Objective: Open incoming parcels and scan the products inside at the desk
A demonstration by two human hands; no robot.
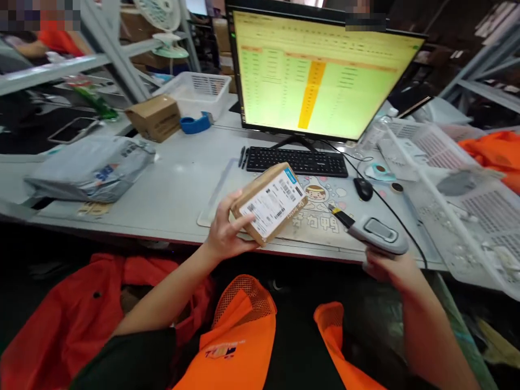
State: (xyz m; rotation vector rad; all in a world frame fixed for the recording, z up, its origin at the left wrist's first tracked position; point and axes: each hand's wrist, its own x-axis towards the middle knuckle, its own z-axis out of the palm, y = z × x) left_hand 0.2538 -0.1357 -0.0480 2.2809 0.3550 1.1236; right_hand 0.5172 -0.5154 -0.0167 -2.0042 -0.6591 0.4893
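My left hand (225, 230) is wrapped round the near left end of a small brown cardboard box (298, 208), tilted above the desk mat. A white shipping label (271, 205) with barcodes and a blue corner faces up on it. My right hand (388, 265) grips a grey barcode scanner (379, 234) at the desk's front edge, its nose towards the box. Right at that nose shows a black and yellow utility knife (341, 215); I cannot tell whether it touches the scanner. The right fingers are partly hidden beneath the scanner.
Behind stand a monitor (317, 81), keyboard (298, 162) and mouse (363, 189) on the desk (182, 187). At left are a grey wrapped parcel (91, 165), a carton (156, 116), a blue tape dispenser (195, 124) and a white basket (201, 89). White plastic baskets (459, 216) flank the right.
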